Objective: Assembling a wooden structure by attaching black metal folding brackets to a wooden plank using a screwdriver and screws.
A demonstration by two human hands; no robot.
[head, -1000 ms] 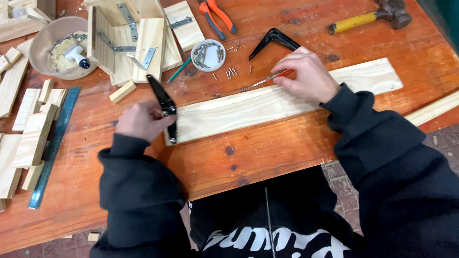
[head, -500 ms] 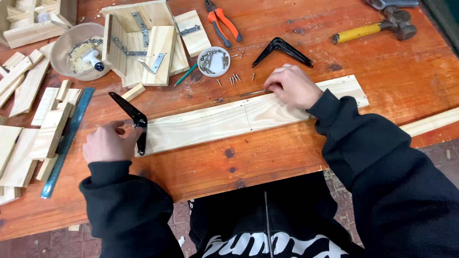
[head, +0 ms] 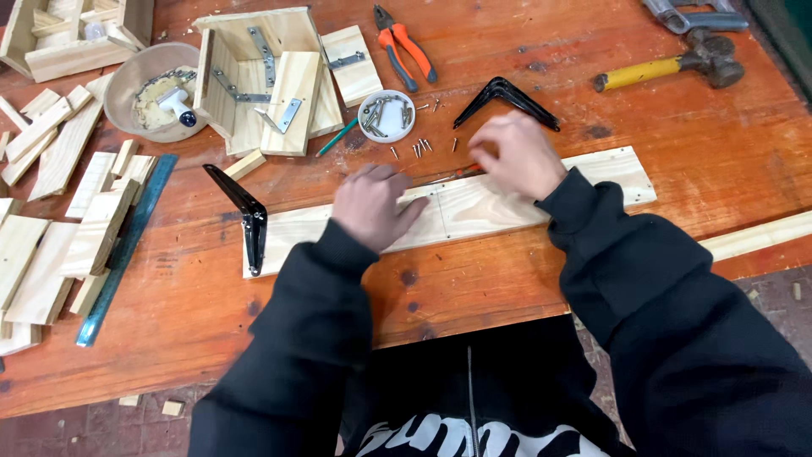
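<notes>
A long pale wooden plank (head: 592, 173) lies across the orange workbench (head: 524, 279). My left hand (head: 376, 203) rests flat on the middle of the plank, fingers spread and holding nothing. At the plank's left end a black L-shaped metal bracket (head: 247, 211) stands apart from that hand. My right hand (head: 518, 154) is blurred, above the plank's far edge. Its fingers are curled on the end of a thin red pencil (head: 457, 173) that points left. Loose screws (head: 419, 149) lie just beyond the plank.
A second black bracket (head: 507, 97), a white dish of screws (head: 386, 115), orange pliers (head: 404, 46) and a yellow-handled hammer (head: 668, 68) lie further back. A wooden box with hinges (head: 262, 80), a bowl (head: 156, 101), wood offcuts (head: 51, 245) and a blue ruler (head: 127, 245) fill the left side.
My left hand has let go of the black bracket and moved right onto the middle of the plank. The bracket stays at the plank's left end. My right hand stays at the far edge.
</notes>
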